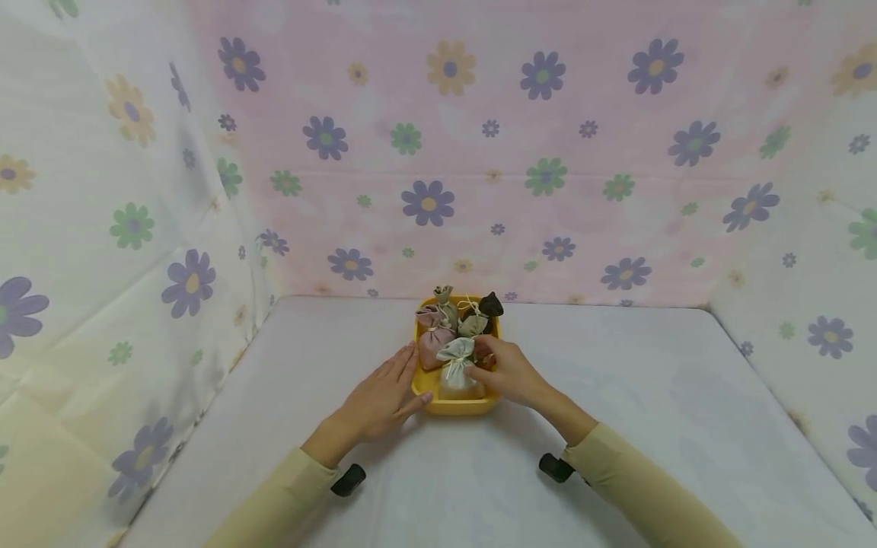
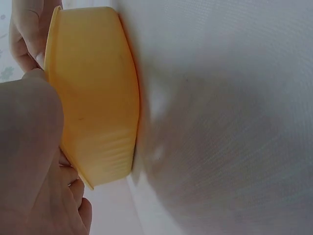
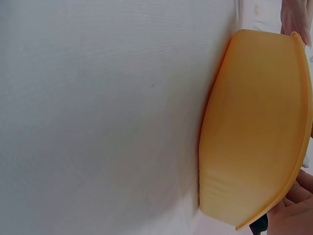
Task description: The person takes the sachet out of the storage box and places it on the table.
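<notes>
A yellow plastic tray (image 1: 460, 408) stands on the table with several small drawstring pouches in it. My left hand (image 1: 384, 396) rests against its left rim, fingers straight, thumb at the near corner. Over the right rim, my right hand (image 1: 510, 371) holds the white satin pouch (image 1: 457, 374) at its right side, near the tied neck; some of its fingertips are hidden. Behind that pouch sit a pink pouch (image 1: 435, 344), a green pouch (image 1: 445, 306), an olive pouch (image 1: 473, 327) and a black pouch (image 1: 491, 304). In both wrist views the tray's outer wall (image 2: 93, 93) hides the pouches.
A white cloth (image 1: 617, 426) covers the table under the tray. Flower-patterned fabric (image 1: 479, 167) hangs behind it and along both sides. Dark wrist-camera bodies sit under the left wrist (image 1: 348, 480) and the right wrist (image 1: 556, 467).
</notes>
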A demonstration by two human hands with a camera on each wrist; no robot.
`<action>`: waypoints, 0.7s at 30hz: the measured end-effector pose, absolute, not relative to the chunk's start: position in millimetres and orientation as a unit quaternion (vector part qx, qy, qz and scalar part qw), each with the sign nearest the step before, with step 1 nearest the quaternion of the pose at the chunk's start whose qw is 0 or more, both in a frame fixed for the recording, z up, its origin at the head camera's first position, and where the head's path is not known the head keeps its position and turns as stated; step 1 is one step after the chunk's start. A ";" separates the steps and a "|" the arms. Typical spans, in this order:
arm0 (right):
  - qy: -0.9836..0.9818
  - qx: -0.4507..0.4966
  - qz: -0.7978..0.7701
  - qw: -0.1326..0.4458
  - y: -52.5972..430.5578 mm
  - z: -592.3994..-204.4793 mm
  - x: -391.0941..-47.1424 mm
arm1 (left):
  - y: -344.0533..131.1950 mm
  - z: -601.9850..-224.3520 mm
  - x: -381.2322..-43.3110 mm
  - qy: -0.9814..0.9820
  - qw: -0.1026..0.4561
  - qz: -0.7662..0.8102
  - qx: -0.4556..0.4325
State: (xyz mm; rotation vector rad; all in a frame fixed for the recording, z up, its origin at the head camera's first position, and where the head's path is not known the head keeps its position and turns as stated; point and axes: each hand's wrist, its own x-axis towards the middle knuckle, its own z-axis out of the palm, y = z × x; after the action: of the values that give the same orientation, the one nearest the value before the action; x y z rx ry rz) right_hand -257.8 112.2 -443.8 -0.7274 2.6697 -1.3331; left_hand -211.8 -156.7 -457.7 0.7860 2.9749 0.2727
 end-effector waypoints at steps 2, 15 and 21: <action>0.870 -0.244 -0.427 0.037 109.7 -444.1 -258.3 | -155.9 -458.3 -211.3 0.963 0.028 0.086 0.253; 0.878 -0.261 -0.401 0.031 105.7 -448.8 -257.8 | -156.0 -466.8 -214.7 0.962 0.030 0.079 0.260; 0.881 -0.276 -0.384 0.025 105.5 -448.1 -259.1 | -156.4 -465.7 -214.7 0.961 0.023 0.088 0.260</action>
State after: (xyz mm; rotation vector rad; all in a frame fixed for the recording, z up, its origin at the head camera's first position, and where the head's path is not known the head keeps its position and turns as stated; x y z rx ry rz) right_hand -259.1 105.5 -448.1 -0.8542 2.7245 -1.1880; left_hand -214.7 -156.4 -465.7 0.8054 2.9759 0.2717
